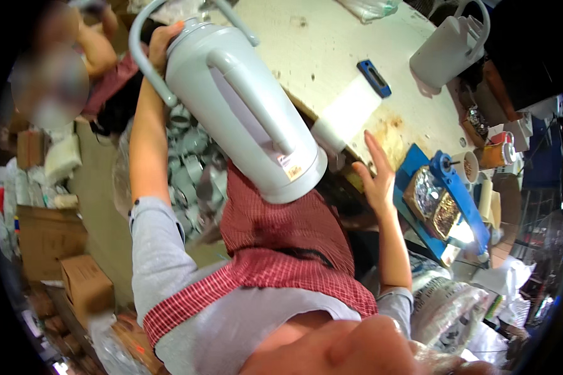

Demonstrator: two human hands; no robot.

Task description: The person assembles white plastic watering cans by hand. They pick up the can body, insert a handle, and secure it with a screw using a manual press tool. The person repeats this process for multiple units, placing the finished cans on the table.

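A pale grey vacuum jug [225, 81] with a side handle and a raised carrying bail lies tilted across my lap and the table edge. A small printed sticker [291, 165] is on its side near the base. My left hand [161, 47] grips the jug at its neck, with the bail beside the wrist. My right hand [380, 178] is off the jug, fingers spread and empty, near its base. Between that hand and the jug, a white roll [329, 134] sits at the table edge. Farther back lies a small blue tool [374, 78].
Another grey jug [441, 53] stands at the table's [313, 37] far right. A blue stand [447, 164] with boxes of shiny foil pieces is right of my hand. Several grey plastic parts [191, 169] fill a bag at lower left. A person [97, 50] is at far left. Cardboard boxes [84, 284] stand on the floor.
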